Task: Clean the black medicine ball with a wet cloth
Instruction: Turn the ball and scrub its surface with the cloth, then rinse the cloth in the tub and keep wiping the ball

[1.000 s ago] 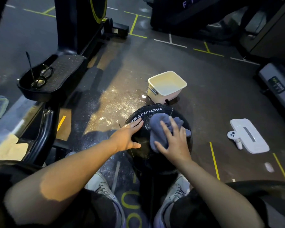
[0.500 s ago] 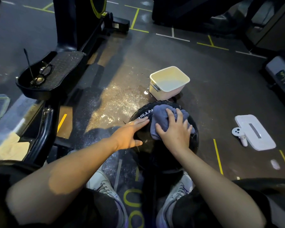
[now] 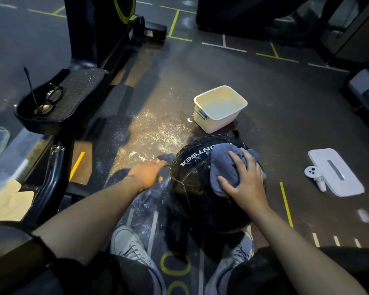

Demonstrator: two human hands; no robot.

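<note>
- Black medicine ball (image 3: 202, 188) sits on the floor (image 3: 285, 116) just ahead of our shoes (image 3: 130, 245), near side of the white tub (image 3: 219, 108).
- Right hand (image 3: 246, 184) lies flat, fingers spread, pressing the blue cloth (image 3: 226, 165) onto the ball's upper right; nothing is gripped, only pinned under the palm.
- Left hand (image 3: 149, 173) is open, fingers extended along the ball's left flank; we cannot tell whether it touches or only hovers beside it.
- The two hands are apart, the ball between them.
- Progress, as we judge it: wiping is in hand. The near face of the ball glistens and the floor to its left is wet, so part of the surface looks covered.
- Left to do, by our reading: the far side, the lettered band and the underside, which would need the ball turned.
- Eyeglasses (image 3: 49, 99) rest on a machine pedal (image 3: 77, 90) at left, well apart.
</note>
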